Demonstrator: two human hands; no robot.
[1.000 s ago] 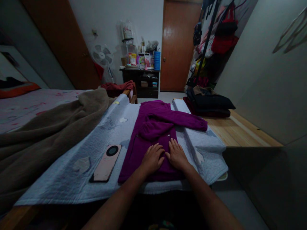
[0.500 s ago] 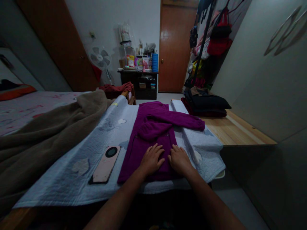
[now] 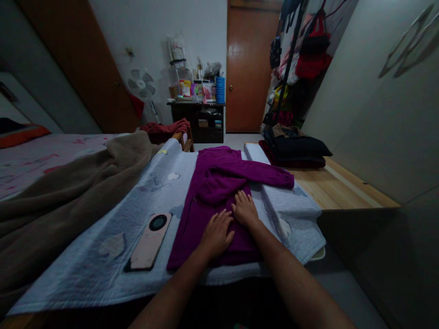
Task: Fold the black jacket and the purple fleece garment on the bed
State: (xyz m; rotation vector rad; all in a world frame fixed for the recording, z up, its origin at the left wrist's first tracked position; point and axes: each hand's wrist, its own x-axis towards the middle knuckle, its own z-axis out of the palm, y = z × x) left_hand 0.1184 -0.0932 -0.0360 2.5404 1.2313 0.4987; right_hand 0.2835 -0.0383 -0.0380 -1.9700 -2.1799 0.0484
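A purple jacket (image 3: pixel 206 228) lies face up on the pale blue quilted cover (image 3: pixel 161 183), its sides folded in. One sleeve crosses its middle and sticks out past the right edge. My left hand (image 3: pixel 216 232) rests flat on the lower part of the jacket, fingers stretched out. Farther up and to the right, my right hand (image 3: pixel 245 208) lies flat on the fabric just below the sleeve, fingers extended. Neither hand grips the cloth. To the left of the jacket lies a pink phone (image 3: pixel 147 242), its round camera facing up.
A brown blanket (image 3: pixel 85 183) is heaped on the left. Dark folded clothes (image 3: pixel 291 146) are stacked on a wooden board (image 3: pixel 343 187) at the right. Behind stand a fan (image 3: pixel 142 84), a dark shelf unit (image 3: pixel 195 121) and a brown door (image 3: pixel 252 68).
My right hand has slid forward and a little left over the jacket. My left hand stays nearly in place. The view has shifted slightly.
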